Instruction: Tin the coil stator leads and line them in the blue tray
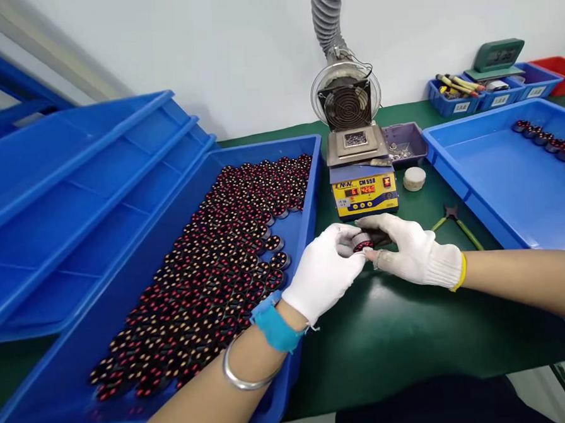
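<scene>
My left hand (326, 269), in a white glove, pinches a small round part (361, 241) with a grey rim and a red-and-black face, perhaps a motor stator. My right hand (407, 249), also gloved, meets it from the other side, its fingers closed around the part's right edge. A dark shape shows under the right fingers; I cannot make out what it is. Just behind the hands stands a yellow solder pot (364, 191) with a lit red display. Green-handled cutters (452, 218) lie beyond the right hand.
A blue tray (312, 191) at left holds many similar round parts (209, 259). Stacked blue trays (96, 177) lean over its left side. Another blue tray (513, 193) at right holds a row of parts. A fan (347, 104) with a hose and a white round pad (414, 178) are near the pot.
</scene>
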A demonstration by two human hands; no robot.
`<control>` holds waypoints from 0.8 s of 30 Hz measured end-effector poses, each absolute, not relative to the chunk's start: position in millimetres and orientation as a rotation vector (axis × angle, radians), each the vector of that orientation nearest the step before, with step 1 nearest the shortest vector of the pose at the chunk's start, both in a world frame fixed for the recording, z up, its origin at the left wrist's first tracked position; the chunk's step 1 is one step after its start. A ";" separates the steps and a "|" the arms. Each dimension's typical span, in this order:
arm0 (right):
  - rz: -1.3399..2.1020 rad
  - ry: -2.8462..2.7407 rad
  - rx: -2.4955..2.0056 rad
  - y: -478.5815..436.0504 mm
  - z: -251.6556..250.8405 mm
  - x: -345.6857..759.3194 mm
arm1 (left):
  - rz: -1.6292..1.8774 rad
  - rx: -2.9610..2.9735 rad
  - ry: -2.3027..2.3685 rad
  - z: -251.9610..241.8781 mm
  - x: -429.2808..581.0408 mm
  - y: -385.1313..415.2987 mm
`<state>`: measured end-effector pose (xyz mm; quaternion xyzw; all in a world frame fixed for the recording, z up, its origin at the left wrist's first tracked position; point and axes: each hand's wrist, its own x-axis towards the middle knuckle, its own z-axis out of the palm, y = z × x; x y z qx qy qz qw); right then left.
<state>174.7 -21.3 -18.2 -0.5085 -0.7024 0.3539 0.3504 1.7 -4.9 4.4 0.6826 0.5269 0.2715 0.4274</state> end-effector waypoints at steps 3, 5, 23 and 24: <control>0.790 -1.910 -1.372 -22.5 -10.9 175.9 | 0.635 1.821 1.365 6.1 1.9 -5.7; 0.711 -1.985 -1.370 -22.3 -7.5 176.5 | 0.619 1.941 1.396 7.2 1.4 -5.4; 0.860 -1.911 -1.357 -18.1 1.7 180.3 | 0.714 1.452 1.157 4.7 -2.5 3.3; 0.868 -1.910 -1.348 -18.2 2.2 180.9 | 0.696 1.486 1.155 5.2 -2.9 3.6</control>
